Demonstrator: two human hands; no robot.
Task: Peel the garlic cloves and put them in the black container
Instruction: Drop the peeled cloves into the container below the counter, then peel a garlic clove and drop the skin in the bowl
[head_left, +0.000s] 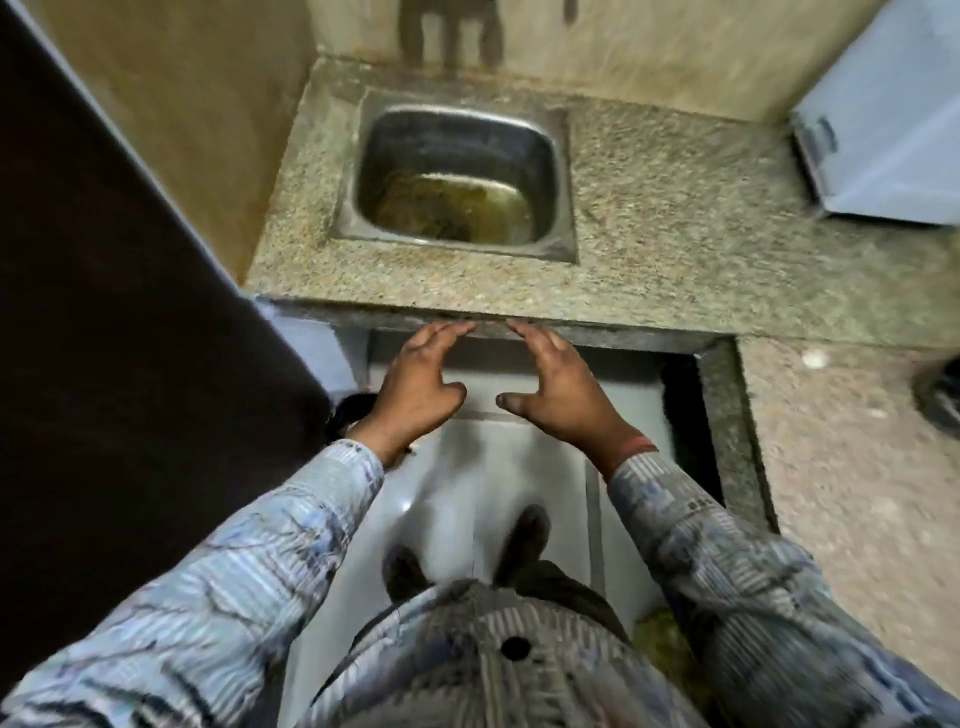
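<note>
Head view: your left hand (415, 387) and right hand (566, 395) are both spread, holding nothing, reaching to the counter (675, 234) edge. No garlic or black container shows, so you cannot tell which way they lie.

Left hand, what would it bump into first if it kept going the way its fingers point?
Most likely the front edge of the granite counter. The left hand points at that edge, fingertips almost on it, in front of the steel sink. Whether they already touch is unclear.
</note>
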